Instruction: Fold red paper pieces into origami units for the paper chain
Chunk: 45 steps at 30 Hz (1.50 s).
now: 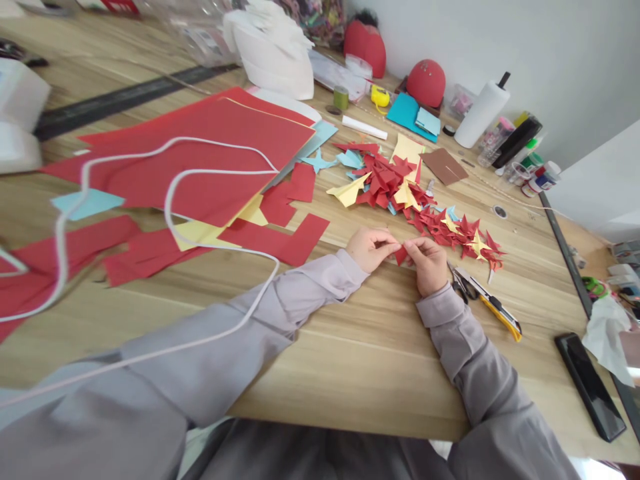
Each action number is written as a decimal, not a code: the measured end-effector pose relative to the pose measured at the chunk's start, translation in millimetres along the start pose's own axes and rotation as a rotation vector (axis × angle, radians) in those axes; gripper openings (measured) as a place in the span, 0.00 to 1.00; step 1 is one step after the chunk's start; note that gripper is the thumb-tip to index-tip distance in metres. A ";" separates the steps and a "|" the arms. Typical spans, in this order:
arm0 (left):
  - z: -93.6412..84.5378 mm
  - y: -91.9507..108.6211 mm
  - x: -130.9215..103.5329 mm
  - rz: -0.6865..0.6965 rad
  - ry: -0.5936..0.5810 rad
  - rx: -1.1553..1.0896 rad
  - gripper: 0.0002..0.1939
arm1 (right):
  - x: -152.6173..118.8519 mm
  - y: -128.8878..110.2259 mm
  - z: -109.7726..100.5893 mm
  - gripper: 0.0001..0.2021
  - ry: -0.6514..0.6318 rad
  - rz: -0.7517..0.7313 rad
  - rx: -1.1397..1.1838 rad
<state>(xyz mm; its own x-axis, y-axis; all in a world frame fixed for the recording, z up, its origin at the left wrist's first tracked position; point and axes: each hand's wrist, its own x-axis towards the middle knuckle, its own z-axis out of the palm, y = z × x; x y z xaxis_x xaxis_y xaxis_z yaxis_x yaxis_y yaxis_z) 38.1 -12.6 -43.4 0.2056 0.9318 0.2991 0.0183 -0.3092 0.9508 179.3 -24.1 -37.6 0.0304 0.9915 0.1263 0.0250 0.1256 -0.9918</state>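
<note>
A small folded piece of red paper (401, 255) is pinched between both hands above the wooden table. My left hand (373, 249) grips its left side with thumb and forefinger. On the right side, the fingertips of my right hand (427, 262) hold it too. Just beyond the hands lies a long pile of folded red paper stars (385, 180), with some yellow and blue ones mixed in. A yellow paper shape (349, 191) rests at the pile's left end.
Red sheets (200, 153) and cut strips cover the left, crossed by a white cable (225, 172). Scissors (464, 285) and a yellow cutter (493, 303) lie right of my right hand. A black phone (590, 387) is at the right edge; bottles stand at the back.
</note>
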 end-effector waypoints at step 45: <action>-1.8 10.6 1.8 -0.139 0.068 -0.265 0.14 | 2.6 4.2 -1.8 0.12 0.043 0.068 0.108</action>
<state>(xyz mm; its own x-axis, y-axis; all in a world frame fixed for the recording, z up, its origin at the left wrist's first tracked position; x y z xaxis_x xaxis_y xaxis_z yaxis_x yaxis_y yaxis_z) 36.9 -13.9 -32.7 0.1532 0.9750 0.1610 -0.2163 -0.1259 0.9682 181.2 -21.1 -41.4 0.0715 0.9958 0.0577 -0.0865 0.0638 -0.9942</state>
